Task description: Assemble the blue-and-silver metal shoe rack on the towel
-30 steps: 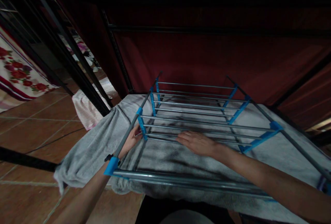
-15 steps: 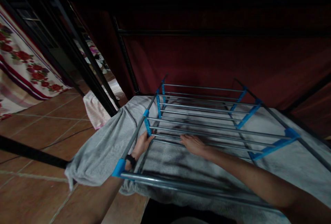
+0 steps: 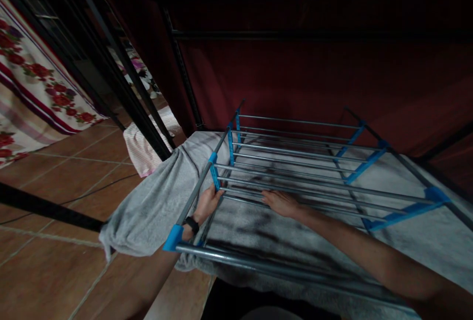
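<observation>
A rack of grey metal tubes [image 3: 236, 259] joined by blue plastic brackets lies on a grey cloth in front of me. My left hand [image 3: 207, 204], with a dark band at the wrist, grips a blue bracket [image 3: 215, 176] on the rack's left side, its thumb by the end of a tube. My right hand [image 3: 283, 203] reaches over the front tube to the same level. Its fingers curl over a thin metal tube [image 3: 244, 200] toward the middle of the rack; the fingertips are partly hidden.
A dark red cloth [image 3: 314, 78] hangs behind the rack, framed by black metal bars. Brown floor tiles [image 3: 44, 256] lie to the left, with a thin cable across them. A striped pink cloth [image 3: 142, 150] and a flowered cloth [image 3: 55, 86] are farther left.
My view has tilted slightly, so the rack and cloth sit a little farther right. Both hands keep nearly the same places on the rack.
</observation>
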The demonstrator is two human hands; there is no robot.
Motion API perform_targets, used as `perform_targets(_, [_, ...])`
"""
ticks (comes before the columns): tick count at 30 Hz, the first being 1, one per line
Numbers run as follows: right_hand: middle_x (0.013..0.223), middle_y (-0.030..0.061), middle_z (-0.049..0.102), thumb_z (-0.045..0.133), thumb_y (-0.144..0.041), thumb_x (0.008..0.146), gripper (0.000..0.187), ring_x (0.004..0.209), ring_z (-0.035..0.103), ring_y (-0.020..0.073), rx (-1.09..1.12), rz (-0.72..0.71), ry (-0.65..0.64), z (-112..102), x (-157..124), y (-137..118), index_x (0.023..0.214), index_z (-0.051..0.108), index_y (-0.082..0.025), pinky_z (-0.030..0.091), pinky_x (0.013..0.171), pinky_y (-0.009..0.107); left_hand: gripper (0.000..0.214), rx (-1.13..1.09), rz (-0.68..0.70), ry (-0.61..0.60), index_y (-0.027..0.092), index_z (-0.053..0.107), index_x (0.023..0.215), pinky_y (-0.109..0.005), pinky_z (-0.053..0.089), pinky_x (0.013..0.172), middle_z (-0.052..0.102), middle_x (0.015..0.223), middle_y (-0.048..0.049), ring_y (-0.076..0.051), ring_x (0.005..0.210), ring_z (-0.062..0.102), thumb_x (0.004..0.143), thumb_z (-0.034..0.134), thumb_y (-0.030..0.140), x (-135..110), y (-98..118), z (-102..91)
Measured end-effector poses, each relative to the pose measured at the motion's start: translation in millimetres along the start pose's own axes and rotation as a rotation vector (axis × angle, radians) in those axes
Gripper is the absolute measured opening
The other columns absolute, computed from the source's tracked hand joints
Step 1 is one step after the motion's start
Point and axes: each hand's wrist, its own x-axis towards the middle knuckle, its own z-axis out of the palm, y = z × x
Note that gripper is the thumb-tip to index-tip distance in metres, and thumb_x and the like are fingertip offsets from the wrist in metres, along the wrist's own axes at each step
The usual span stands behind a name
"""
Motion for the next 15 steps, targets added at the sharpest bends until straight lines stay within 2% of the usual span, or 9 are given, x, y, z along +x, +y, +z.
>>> perform_targets(5, [0.107, 0.0108, 0.072, 0.037, -0.033, 0.104, 0.034, 0.095, 0.067, 0.0254, 0.108, -0.004, -0.003, -4.5, -0.8, 0.4, 0.111, 0.067, -0.018, 0.049, 0.077, 0.034, 0.039, -0.019, -0.017, 0.007, 0.017, 0.062, 0.117, -0.046, 0.051, 0.1, 0.075, 0.107, -0.0126, -0.032, 0.11, 0.069, 0.089, 0.053, 0.043, -0.1, -0.5, 2.2])
perform_targets(8, [0.108, 0.0097, 0.071, 0.039, -0.033, 0.103, 0.031, 0.095, 0.067, 0.0235, 0.131, 0.004, -0.021, -4.7, 0.0, 1.4, 0.112, 0.066, -0.02, 0.048, 0.078, 0.033, 0.039, -0.025, -0.038, 0.009, 0.017, 0.062, 0.118, -0.047, 0.051, 0.1, 0.075, 0.107, -0.0127, -0.033, 0.111, 0.069, 0.089, 0.053, 0.042, -0.2, 0.5, 3.0])
perform_targets(12, [0.097, 0.007, 0.07, 0.041, -0.031, 0.103, 0.028, 0.086, 0.065, 0.0198, 0.18, -0.005, -0.014, -3.5, 3.1, 3.9, 0.103, 0.066, -0.019, 0.045, 0.072, 0.03, 0.04, -0.01, -0.039, 0.016, 0.015, 0.061, 0.12, -0.048, 0.05, 0.1, 0.074, 0.111, -0.0147, -0.034, 0.113, 0.068, 0.09, 0.052, 0.039, -0.7, 3.7, 3.0])
perform_targets(15, [0.092, 0.0051, 0.068, 0.042, -0.028, 0.103, 0.026, 0.082, 0.063, 0.0177, 0.224, -0.037, -0.016, -3.4, 5.8, 5.6, 0.095, 0.065, -0.018, 0.043, 0.069, 0.028, 0.038, 0.011, -0.025, 0.013, 0.016, 0.062, 0.118, -0.046, 0.052, 0.098, 0.075, 0.109, -0.0127, -0.032, 0.109, 0.069, 0.09, 0.052, 0.039, -1.4, 6.8, 2.2])
